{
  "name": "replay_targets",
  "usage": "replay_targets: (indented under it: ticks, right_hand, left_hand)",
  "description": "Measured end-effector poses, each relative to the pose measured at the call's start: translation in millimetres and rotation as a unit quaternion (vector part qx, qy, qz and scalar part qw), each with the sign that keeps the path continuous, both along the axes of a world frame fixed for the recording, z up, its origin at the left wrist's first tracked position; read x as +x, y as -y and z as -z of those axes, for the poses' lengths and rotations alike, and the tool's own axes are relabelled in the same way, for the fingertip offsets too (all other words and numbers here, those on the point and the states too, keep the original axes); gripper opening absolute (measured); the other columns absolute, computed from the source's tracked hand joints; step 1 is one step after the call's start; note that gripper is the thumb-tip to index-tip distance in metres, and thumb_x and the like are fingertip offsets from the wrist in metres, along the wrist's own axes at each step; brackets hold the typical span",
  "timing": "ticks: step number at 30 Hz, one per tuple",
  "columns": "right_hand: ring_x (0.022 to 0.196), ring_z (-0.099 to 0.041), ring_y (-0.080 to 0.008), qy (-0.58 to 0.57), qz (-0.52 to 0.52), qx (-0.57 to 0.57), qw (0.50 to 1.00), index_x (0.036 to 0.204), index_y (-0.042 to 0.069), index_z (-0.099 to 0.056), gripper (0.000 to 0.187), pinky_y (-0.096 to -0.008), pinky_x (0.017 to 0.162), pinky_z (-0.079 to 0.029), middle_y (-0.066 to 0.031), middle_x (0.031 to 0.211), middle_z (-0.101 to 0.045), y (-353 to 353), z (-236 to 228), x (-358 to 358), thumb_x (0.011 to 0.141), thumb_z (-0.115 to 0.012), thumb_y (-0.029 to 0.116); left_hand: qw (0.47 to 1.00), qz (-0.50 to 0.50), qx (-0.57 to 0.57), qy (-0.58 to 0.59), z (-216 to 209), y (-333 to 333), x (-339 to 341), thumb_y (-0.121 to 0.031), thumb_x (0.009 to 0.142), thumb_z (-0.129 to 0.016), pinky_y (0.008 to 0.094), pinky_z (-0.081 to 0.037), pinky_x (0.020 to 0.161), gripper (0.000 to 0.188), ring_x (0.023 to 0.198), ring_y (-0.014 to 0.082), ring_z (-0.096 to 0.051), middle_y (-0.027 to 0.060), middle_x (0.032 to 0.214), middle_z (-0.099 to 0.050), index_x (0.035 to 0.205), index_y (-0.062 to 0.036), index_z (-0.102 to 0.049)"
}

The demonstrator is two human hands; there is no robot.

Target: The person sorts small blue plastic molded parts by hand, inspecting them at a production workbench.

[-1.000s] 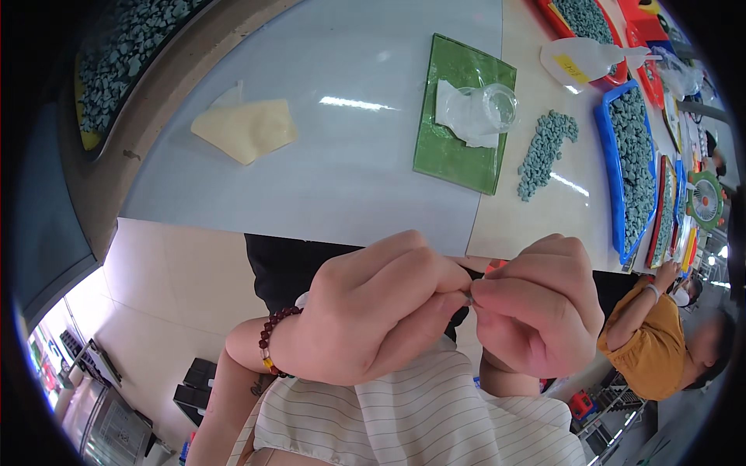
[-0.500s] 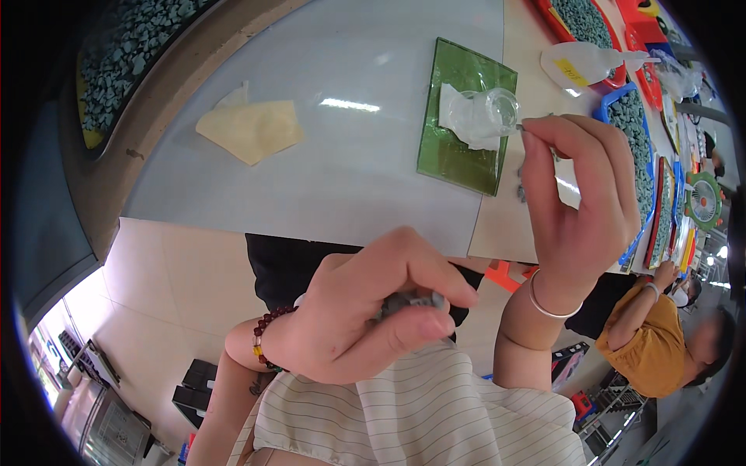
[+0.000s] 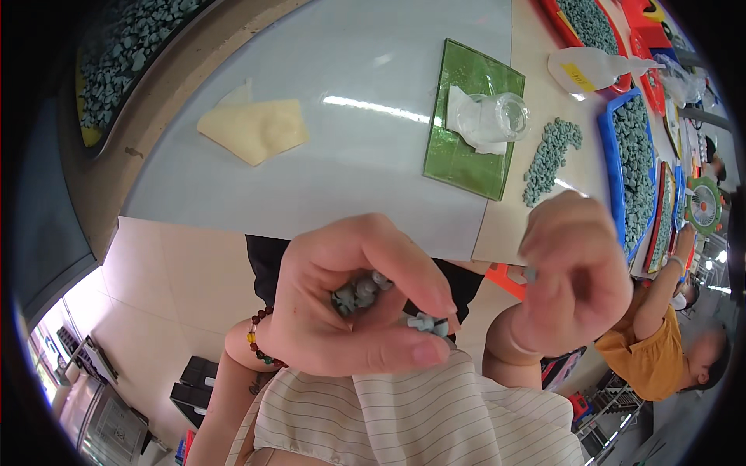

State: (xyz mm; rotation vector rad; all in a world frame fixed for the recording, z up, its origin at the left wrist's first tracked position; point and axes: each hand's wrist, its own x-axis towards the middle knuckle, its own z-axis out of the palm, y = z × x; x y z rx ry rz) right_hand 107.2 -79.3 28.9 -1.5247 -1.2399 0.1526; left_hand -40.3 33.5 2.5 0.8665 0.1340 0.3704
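My left hand [image 3: 322,334] is curled in front of me, below the table's near edge. Several grey-green stone-like pieces [image 3: 361,293] lie in its palm, and a further small piece [image 3: 427,324] sits between its thumb and index finger. To its right, my right hand [image 3: 579,279] is closed and somewhat smeared by motion. A bit of grey-green [image 3: 531,273] shows at its pinched fingertips; its exact shape is too blurred to tell. Beyond my right hand, a loose pile of similar small pieces [image 3: 552,155] lies on the table.
A clear cup [image 3: 509,116] rests with white tissue [image 3: 462,116] on a green glass plate [image 3: 447,163]. A yellowish cloth [image 3: 256,128] lies left. Blue [image 3: 614,155] and red trays of pieces and a squeeze bottle [image 3: 579,70] stand right, where another person [image 3: 645,334] sits.
My right hand has come back from beside the cup toward me, uncovering the pile of pieces. My left hand has opened up a little, showing the pieces in its palm.
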Motion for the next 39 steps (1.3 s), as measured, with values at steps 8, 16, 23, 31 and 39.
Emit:
replay_targets:
  ticks: [8,16,23,31,39]
  right_hand:
    - [0.066,-0.056,-0.0186,-0.121,-0.026,0.033,0.992,0.078,0.000,-0.061,0.018,-0.0243,0.055,-0.044,-0.0099,0.078,-0.059,10.1,3.8,-20.1,0.060,-0.062,-0.006]
    - [0.063,-0.056,-0.0234,-0.032,-0.006,-0.001,0.999,0.074,0.000,-0.053,0.016,-0.0311,0.057,-0.046,-0.0131,0.073,-0.055,4.2,3.1,-25.9,0.076,-0.062,0.013]
    - [0.062,-0.057,-0.0227,0.067,-0.010,-0.007,0.998,0.075,0.000,-0.055,0.016,-0.0311,0.055,-0.045,-0.0133,0.075,-0.057,5.4,2.2,-25.9,0.073,-0.066,0.011]
    - [0.064,-0.058,-0.0230,0.130,-0.003,0.011,0.991,0.073,0.004,-0.058,0.014,-0.0300,0.053,-0.044,-0.0097,0.075,-0.059,3.6,2.3,-25.6,0.070,-0.069,0.011]
    - [0.062,-0.054,-0.0224,0.019,0.000,0.009,1.000,0.074,0.004,-0.059,0.020,-0.0305,0.053,-0.044,-0.0091,0.076,-0.057,6.5,2.5,-24.1,0.065,-0.072,0.016]
  left_hand:
    - [0.985,-0.080,0.149,-0.038,0.0,7.0,8.6,-0.012,0.076,-0.069,0.0195,-0.040,0.048,0.019,0.056,0.0094,-0.053,0.0094,0.069,-0.058,0.078,-0.0076,-0.051]
    - [0.988,-0.114,0.103,0.025,6.0,14.2,4.8,0.007,0.071,-0.066,0.0220,-0.047,0.058,0.019,0.065,0.0137,-0.061,0.0138,0.082,-0.063,0.087,0.0029,-0.057]
    - [0.986,-0.135,0.094,0.014,7.0,15.8,2.7,0.006,0.066,-0.073,0.0215,-0.047,0.056,0.022,0.064,0.0131,-0.062,0.0151,0.081,-0.063,0.081,0.0013,-0.057]
    - [0.976,-0.118,0.175,0.047,11.4,8.1,2.1,0.003,0.063,-0.076,0.0172,-0.038,0.044,0.024,0.056,0.0063,-0.056,0.0118,0.077,-0.063,0.078,-0.0015,-0.058]
    - [0.999,0.016,0.034,-0.019,9.1,7.6,8.7,-0.007,0.072,-0.072,0.0158,-0.032,0.050,0.020,0.054,0.0010,-0.040,0.0001,0.078,-0.062,0.086,-0.0024,-0.059]
